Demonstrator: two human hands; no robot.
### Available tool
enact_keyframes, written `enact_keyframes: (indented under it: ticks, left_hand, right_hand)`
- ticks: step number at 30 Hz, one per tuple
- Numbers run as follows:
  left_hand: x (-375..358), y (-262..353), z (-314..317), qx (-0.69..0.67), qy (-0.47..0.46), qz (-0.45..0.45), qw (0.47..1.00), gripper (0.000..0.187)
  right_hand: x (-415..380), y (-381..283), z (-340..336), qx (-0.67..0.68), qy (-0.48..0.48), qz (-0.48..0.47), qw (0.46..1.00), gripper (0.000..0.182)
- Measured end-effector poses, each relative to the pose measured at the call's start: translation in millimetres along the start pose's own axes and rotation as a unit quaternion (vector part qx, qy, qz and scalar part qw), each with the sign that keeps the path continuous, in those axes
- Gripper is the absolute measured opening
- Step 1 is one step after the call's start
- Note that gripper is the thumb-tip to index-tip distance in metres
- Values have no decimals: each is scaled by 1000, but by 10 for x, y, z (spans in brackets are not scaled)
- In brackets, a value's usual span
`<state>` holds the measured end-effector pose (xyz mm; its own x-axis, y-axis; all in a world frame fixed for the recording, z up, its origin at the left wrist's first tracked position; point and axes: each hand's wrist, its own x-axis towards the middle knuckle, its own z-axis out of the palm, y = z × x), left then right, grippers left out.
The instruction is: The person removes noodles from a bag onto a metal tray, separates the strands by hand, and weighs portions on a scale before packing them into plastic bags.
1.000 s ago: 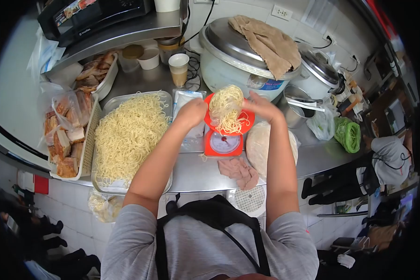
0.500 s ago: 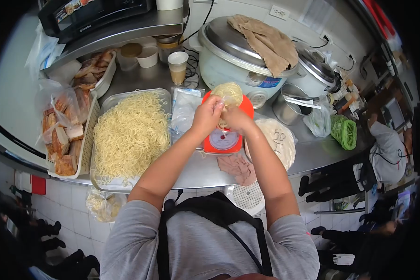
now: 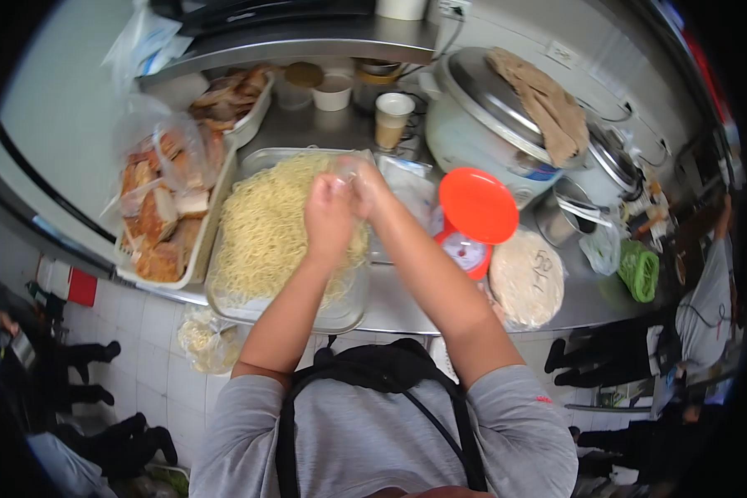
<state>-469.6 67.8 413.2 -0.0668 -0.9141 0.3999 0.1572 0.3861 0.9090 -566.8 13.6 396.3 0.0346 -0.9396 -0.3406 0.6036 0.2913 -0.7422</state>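
My left hand [image 3: 330, 203] and my right hand [image 3: 365, 189] are close together over the right side of a metal tray [image 3: 353, 303] heaped with thin yellow noodles [image 3: 270, 220]. Both hands are closed at the mouth of a small clear plastic bag [image 3: 351, 166]. Blur and my fingers hide most of the bag, so its contents cannot be made out. To the right stands a red kitchen scale [image 3: 477, 205], with nothing on its round pan. A flat plastic packet [image 3: 407, 189] lies between tray and scale, partly behind my right forearm.
At left, a basket [image 3: 212, 228] holds browned meat chunks under plastic; another meat container [image 3: 257, 112] is behind. A paper cup [image 3: 392, 120] and a large rice cooker [image 3: 481, 124] stand at the back. Right are a marked round packet [image 3: 527, 278] and a green bag [image 3: 639, 270].
Both hands have moved left from the scale to above the noodle tray, taking the plastic bag off the red pan. The camera view has turned left.
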Motion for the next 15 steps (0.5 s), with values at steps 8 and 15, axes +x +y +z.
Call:
enact_keyframes:
  ticks: [8,15]
  left_hand:
    - [738,-10,-893,-122,23,-214,969,9]
    - [903,-212,-1214,-90,-48,-211,972,7]
  right_hand:
    - [23,-603,1109,-777,24,-104,620,39]
    - [-8,-39,766,-690,74,-533,484,77]
